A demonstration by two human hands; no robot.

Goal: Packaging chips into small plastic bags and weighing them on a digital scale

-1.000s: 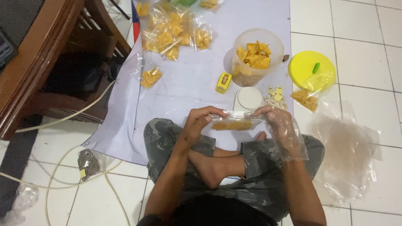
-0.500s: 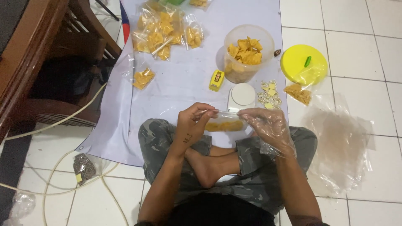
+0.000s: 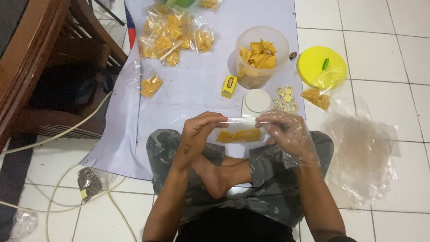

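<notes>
Bag [image 3: 239, 131] of chips is pinched along its top edge between left hand [image 3: 200, 132] and gloved right hand [image 3: 286, 134], looks mid-seal; next needs pressing across evenly.

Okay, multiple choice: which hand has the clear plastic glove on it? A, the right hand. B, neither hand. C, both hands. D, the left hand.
A: the right hand is wrapped in a loose clear plastic glove, while the left hand is bare; both pinch the top edge of a small clear bag of yellow chips.
</notes>
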